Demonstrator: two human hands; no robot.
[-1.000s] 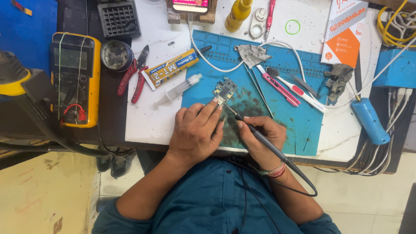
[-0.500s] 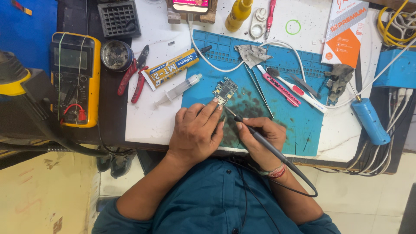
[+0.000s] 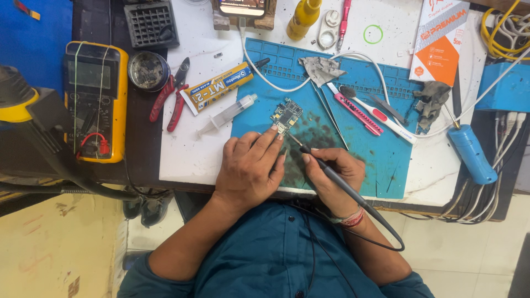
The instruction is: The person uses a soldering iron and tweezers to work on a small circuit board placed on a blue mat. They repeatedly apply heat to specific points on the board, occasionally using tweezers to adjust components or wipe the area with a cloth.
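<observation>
A small circuit board (image 3: 286, 115) lies on the blue work mat (image 3: 381, 160). My left hand (image 3: 249, 168) rests on the mat, its fingertips pressing the board's near edge. In my right hand (image 3: 333, 175) I grip a black corded soldering iron (image 3: 331, 172) like a pen. Its thin tip points up-left and ends just below the board.
A yellow multimeter (image 3: 95, 102) and red pliers (image 3: 170, 97) sit at the left. Near the board lie a glue tube (image 3: 216, 88), a syringe (image 3: 227, 115), a pink knife (image 3: 355, 110) and a toothbrush (image 3: 381, 116). A blue-handled tool (image 3: 473, 153) lies right, with tangled cables beyond.
Both hands and the soldering iron stay in almost the same place; the iron's tip has only shifted slightly near the board.
</observation>
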